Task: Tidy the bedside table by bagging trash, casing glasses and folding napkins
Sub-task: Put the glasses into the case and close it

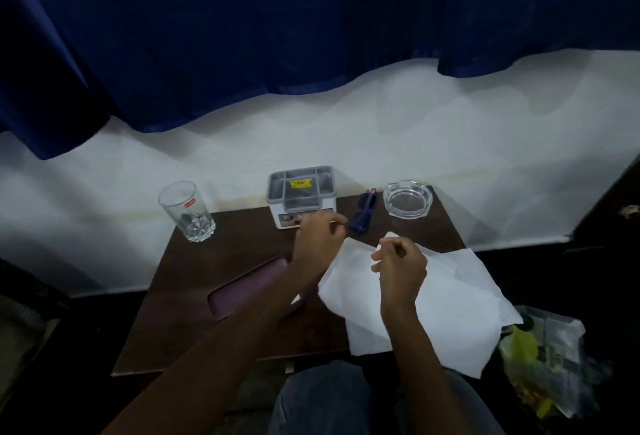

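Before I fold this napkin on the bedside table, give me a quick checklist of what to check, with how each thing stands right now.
1. Right hand pinching a corner of the napkin: ok.
2. Left hand gripping the napkin too: cannot tell; its curled fingers sit at the far edge.
3. Napkin flat on the table: not ok; it is creased and overhangs the near right edge.
4. Blue glasses off the napkin: ok; they lie beyond it, beside the ashtray.
5. Glasses cased: not ok; the purple case lies apart, partly hidden by the left forearm.
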A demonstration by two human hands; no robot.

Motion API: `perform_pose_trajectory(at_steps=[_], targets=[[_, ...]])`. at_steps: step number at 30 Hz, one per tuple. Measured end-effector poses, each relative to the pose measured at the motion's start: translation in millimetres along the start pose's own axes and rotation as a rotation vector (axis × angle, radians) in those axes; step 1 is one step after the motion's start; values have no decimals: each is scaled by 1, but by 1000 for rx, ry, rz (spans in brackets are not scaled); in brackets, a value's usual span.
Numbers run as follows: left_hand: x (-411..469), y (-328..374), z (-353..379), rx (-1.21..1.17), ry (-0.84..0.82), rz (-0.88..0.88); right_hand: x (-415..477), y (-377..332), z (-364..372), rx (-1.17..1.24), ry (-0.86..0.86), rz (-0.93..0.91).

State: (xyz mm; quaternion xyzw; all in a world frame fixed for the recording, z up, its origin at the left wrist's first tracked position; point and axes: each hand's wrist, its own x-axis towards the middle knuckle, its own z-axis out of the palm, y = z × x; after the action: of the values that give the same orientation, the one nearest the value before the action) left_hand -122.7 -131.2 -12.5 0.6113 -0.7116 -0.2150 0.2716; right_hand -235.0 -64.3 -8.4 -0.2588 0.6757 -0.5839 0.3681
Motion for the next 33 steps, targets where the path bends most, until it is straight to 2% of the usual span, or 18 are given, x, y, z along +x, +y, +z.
perform_pose_trajectory(at_steps=[3,6,9,12,18,22,25,29,33], targets=[[28,17,38,120,-168,68,6,0,-1,14,-18,37],[40,22,64,281,-292,-84,9,1,0,31,-9,75],[43,21,71,362,-352,-142,9,2,3,31,-14,87],[44,20,68,347,-324,-147,8,2,2,52,-10,87],[33,21,30,137,-192,-31,7,1,-1,74,-32,87],[-4,20,-17,-143,-70,-17,5,-1,0,163,-74,169],[-37,13,-49,-354,13,-74,0,-3,0,250,-178,211],[-70,-1,-78,-509,90,-111,-12,-7,1,224,-403,149],[-97,-22,-94,-678,148,-213,-23,-7,12,276,-532,168]])
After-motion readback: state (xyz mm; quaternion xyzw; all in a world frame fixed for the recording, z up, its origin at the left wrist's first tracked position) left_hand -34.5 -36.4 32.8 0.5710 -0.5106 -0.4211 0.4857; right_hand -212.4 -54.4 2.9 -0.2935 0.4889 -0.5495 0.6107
